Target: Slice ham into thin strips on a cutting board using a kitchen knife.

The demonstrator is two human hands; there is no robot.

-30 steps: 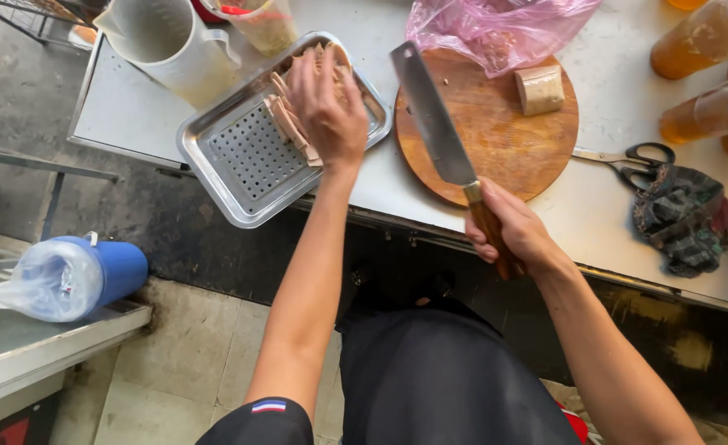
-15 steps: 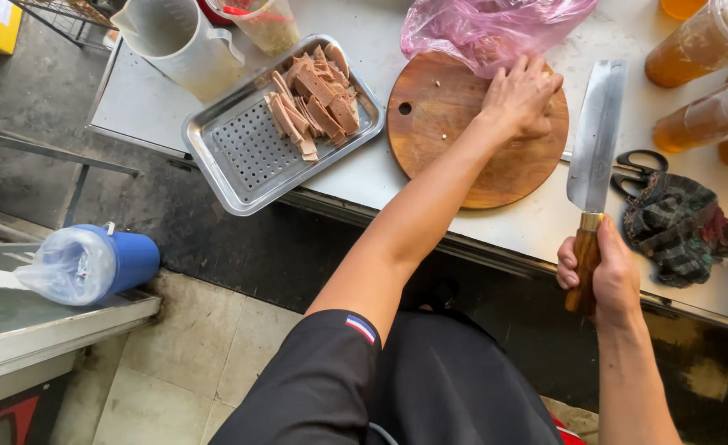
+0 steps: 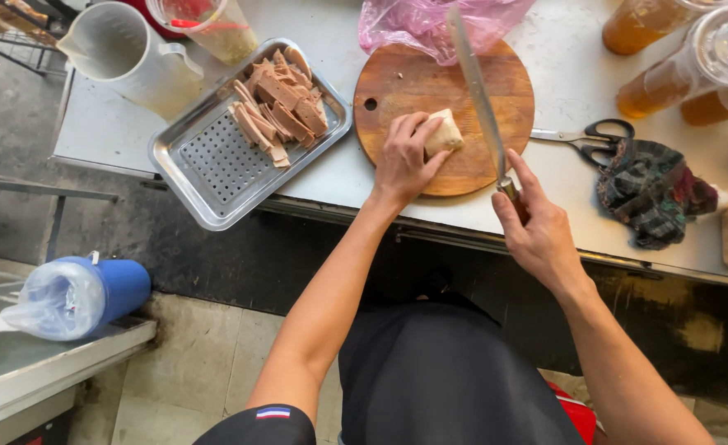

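L hand (image 3: 403,156) grips block (image 3: 445,133) on board (image 3: 405,82), bench front edge. R hand (image 3: 539,235) clamps cleaver (image 3: 475,91) beside block. Tray (image 3: 216,169) w/ slices (image 3: 277,107) at left; jug (image 3: 125,53) behind.

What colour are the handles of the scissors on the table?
Black; the scissors show best in the head view, the only one.

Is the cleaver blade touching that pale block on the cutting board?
Cannot tell. In the head view the cleaver runs right beside the pale block held by the left hand; no gap or contact shows plainly.
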